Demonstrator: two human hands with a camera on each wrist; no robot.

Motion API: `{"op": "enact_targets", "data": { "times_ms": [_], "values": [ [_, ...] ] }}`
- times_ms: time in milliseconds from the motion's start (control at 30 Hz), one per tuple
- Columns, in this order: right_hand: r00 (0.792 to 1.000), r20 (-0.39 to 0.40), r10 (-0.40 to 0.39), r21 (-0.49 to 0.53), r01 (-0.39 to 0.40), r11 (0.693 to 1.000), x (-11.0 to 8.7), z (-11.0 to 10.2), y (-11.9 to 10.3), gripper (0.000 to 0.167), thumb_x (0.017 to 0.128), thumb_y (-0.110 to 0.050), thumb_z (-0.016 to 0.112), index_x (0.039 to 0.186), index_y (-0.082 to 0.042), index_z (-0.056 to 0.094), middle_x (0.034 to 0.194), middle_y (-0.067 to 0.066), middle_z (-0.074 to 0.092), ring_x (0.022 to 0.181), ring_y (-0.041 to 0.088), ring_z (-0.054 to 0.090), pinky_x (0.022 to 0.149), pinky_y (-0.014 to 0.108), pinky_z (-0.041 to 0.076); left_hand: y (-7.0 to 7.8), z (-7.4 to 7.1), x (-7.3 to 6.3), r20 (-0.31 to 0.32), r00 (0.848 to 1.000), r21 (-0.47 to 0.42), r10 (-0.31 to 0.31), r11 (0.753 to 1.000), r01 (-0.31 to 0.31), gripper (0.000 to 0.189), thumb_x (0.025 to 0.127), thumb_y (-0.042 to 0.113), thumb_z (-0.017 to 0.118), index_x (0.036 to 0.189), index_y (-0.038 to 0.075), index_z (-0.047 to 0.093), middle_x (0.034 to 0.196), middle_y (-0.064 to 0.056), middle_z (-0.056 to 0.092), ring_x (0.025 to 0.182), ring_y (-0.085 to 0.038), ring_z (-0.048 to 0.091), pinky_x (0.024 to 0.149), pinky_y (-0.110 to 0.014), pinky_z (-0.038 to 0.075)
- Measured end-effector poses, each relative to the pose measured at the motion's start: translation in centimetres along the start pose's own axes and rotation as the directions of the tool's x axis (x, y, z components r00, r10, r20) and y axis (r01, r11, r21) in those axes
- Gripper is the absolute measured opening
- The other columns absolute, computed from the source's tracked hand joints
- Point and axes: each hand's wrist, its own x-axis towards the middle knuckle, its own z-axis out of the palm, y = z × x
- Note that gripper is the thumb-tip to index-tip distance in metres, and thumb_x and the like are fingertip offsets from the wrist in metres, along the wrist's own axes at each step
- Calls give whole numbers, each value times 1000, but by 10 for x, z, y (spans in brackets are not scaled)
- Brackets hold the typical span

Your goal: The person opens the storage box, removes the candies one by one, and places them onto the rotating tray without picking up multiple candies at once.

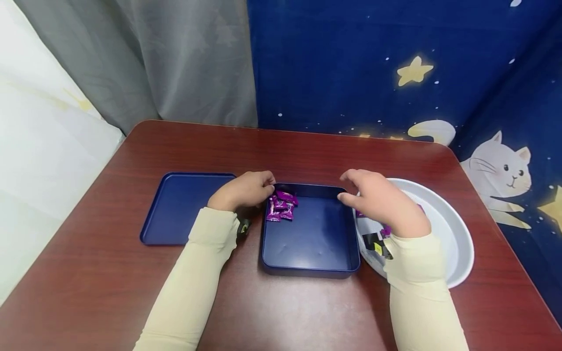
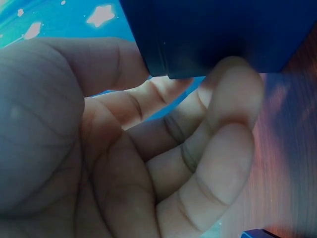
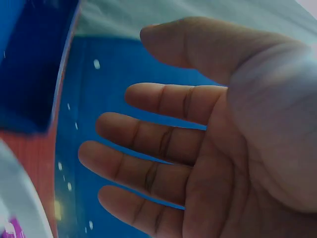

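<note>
A square dark-blue box (image 1: pixel 311 239) without a lid stands mid-table, with several purple-wrapped candies (image 1: pixel 281 206) grouped in its far left corner. At that corner, my left hand (image 1: pixel 246 189) holds the box's edge with thumb and curled fingers. In the left wrist view the thumb and fingertips meet the blue box wall (image 2: pixel 213 34). My right hand (image 1: pixel 379 200) hovers between the box's right rim and a round white tray (image 1: pixel 456 243). Its fingers (image 3: pixel 138 136) are spread and the palm holds nothing.
Left of the box lies a flat blue lid (image 1: pixel 175 209), partly behind the left hand. More purple candies (image 1: pixel 386 231) lie in the white tray, partly covered by the right hand and wrist. Curtains hang behind the brown table (image 1: pixel 285 312).
</note>
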Motion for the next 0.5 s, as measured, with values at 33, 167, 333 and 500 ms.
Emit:
{"op": "enact_targets", "data": {
  "times_ms": [33, 167, 333, 500],
  "values": [
    [1000, 7, -18, -13, 18, 1000, 3, 3, -4, 38, 94, -22, 66, 123, 2, 60, 111, 17, 66, 103, 33, 61, 94, 51, 45, 0, 0, 0, 1, 1000, 1, 2, 1000, -2, 15, 104, 20, 46, 107, 11, 57, 78, -6, 58, 66, -18, 57, 67, -36, 47],
    [996, 53, -73, -85, 77, 993, 16, 13, -25, 40, 92, -23, 69, 124, 1, 61, 117, 17, 65, 110, 33, 61, 98, 49, 44, 0, 1, 0, 4, 1000, 6, -7, 1000, 7, 15, 104, 20, 46, 108, 10, 57, 80, -6, 59, 67, -18, 58, 68, -36, 47],
    [987, 118, -113, -163, 132, 978, 27, 24, -48, 42, 90, -22, 73, 126, -2, 62, 117, 14, 65, 109, 30, 62, 97, 45, 47, 1, 0, 0, 3, 1000, 6, -9, 1000, 9, 15, 104, 21, 47, 107, 11, 58, 79, -6, 59, 67, -19, 58, 67, -36, 47],
    [978, 168, -126, -178, 156, 972, 36, 35, -55, 42, 91, -21, 72, 129, -5, 61, 117, 11, 64, 106, 27, 63, 95, 43, 49, 2, 0, 2, 1, 1000, 3, -6, 1000, 6, 15, 104, 20, 47, 106, 11, 58, 78, -6, 59, 67, -19, 58, 65, -35, 47]
  ]
}}
